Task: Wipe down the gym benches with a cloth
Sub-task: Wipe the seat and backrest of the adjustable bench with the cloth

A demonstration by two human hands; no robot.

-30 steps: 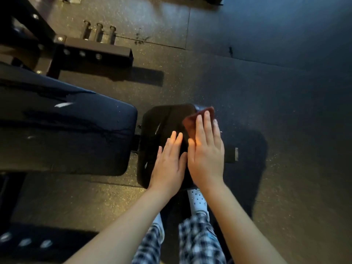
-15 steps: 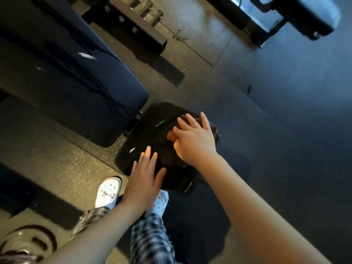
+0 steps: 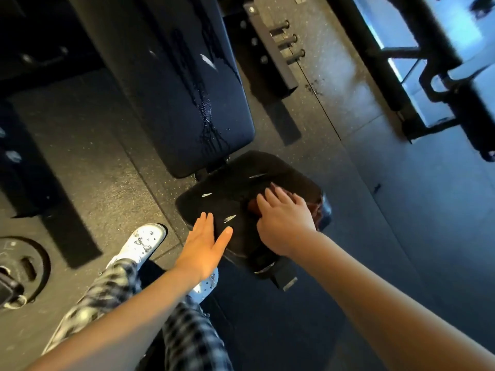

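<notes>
1. Your left hand point(image 3: 205, 245) lies flat, fingers straight, on the near edge of the small black seat surface point(image 3: 227, 191).
2. Your right hand point(image 3: 284, 223) presses the dark red cloth point(image 3: 314, 208) onto that surface, fingers spread.

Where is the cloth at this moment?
Head view, right of centre: the reddish-brown cloth lies on the right part of the bench's seat pad, under the right hand; the left hand rests flat on the pad's near edge.
</notes>
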